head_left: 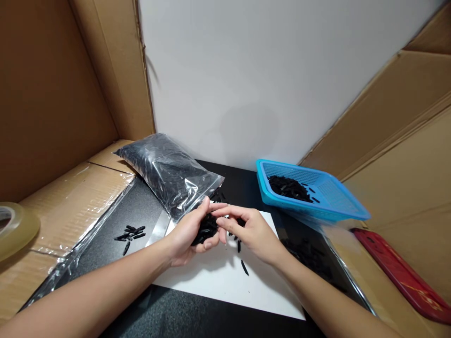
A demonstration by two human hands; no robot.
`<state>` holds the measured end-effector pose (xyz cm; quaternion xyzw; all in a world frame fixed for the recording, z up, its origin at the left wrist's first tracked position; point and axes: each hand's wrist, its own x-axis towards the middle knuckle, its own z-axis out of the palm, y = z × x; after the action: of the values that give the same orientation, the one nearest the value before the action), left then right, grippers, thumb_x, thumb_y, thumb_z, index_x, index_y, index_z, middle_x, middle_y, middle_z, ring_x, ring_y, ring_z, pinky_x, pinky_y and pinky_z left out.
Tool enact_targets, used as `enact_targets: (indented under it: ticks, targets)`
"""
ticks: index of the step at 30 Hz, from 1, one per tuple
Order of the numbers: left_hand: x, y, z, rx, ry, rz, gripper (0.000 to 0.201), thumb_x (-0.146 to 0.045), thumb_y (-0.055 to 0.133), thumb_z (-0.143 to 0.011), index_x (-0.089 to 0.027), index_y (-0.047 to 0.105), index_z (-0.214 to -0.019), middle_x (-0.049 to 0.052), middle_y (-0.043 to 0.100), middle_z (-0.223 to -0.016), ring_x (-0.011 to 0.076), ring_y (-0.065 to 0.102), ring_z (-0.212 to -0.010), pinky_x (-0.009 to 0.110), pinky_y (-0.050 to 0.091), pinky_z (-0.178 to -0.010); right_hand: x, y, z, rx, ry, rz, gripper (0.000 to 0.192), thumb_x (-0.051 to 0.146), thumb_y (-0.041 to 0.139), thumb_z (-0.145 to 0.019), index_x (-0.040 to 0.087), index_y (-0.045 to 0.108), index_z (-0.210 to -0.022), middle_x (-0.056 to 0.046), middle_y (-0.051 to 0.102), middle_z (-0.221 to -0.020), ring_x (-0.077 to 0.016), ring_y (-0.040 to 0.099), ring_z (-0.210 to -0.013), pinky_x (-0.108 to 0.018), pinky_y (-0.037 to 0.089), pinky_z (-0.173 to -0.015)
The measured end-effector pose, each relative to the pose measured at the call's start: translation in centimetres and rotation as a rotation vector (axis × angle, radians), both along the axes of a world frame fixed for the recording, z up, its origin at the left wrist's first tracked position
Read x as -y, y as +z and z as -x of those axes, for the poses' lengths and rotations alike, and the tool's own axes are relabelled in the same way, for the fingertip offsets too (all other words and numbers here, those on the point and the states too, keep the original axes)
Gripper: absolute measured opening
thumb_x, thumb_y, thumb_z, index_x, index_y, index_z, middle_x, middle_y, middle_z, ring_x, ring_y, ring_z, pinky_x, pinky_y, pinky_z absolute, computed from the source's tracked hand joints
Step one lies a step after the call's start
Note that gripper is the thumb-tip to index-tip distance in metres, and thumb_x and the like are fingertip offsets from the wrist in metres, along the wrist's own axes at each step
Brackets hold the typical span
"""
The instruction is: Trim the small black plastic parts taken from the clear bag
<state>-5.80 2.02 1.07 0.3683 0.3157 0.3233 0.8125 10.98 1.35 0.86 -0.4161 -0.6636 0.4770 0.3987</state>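
My left hand [190,234] is cupped, palm up, around a heap of small, long black pieces [205,228]. Its fingers curl under and around them. From the right, my right hand [248,228] reaches to the edge of that heap with thumb and fingers drawn together. Whatever sits between those fingertips is too small to make out. Both hands hover over a white sheet [225,277], where a few loose black pieces [244,267] lie below my right hand. Behind my left hand rests a clear plastic bag [169,169] full of dark contents, its near end close to my fingers.
A blue plastic basket [348,199] with more black pieces stands at the back right. Several pieces [130,233] lie on the dark table [179,314] at left. A tape roll [21,230] sits far left, a red object [398,272] far right. Cardboard walls [120,61] flank both sides.
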Motion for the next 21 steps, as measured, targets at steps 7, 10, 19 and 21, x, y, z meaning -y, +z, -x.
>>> enact_targets:
  ticks: [7,10,19,21]
  targets:
    - [-0.03,0.29,0.02,-0.013,0.013,-0.046,0.038,-0.041,0.055,-0.093,-0.013,0.067,-0.116,0.004,0.063,-0.069,0.0044,0.037,-0.043,0.015,0.016,-0.035,0.25,0.71,0.13,0.119,-0.167,-0.067,0.020,0.029,0.063,-0.084,0.018,0.076,-0.073,0.001,0.062,-0.052,-0.0115,0.038,-0.048,-0.026,0.030,-0.048]
    - [-0.19,0.29,0.15,-0.014,0.042,-0.045,0.036,-0.036,0.056,-0.092,-0.012,0.068,-0.116,0.006,0.065,-0.072,0.0043,0.037,-0.044,0.016,0.014,-0.035,-0.02,0.61,-0.17,0.096,-0.255,-0.073,0.021,0.034,0.067,-0.082,0.018,0.080,-0.084,0.001,0.058,-0.052,-0.0121,0.038,-0.050,-0.026,0.030,-0.050]
    - [-0.08,-0.12,0.01,-0.045,0.063,-0.069,0.056,-0.039,0.063,-0.089,-0.012,0.053,-0.137,0.004,0.065,-0.071,0.0055,0.040,-0.047,0.017,0.020,-0.040,0.36,0.70,0.43,0.076,-0.173,-0.015,0.019,0.031,0.066,-0.081,0.017,0.078,-0.078,0.000,0.063,-0.052,-0.0113,0.038,-0.048,-0.026,0.030,-0.048]
    - [-0.07,0.01,0.01,-0.043,0.054,-0.075,0.049,-0.040,0.062,-0.089,-0.011,0.060,-0.129,0.005,0.065,-0.072,0.0049,0.039,-0.047,0.017,0.018,-0.039,0.34,0.84,0.40,0.062,-0.207,-0.025,0.019,0.031,0.067,-0.081,0.017,0.077,-0.073,0.001,0.059,-0.050,-0.0110,0.037,-0.049,-0.026,0.030,-0.048]
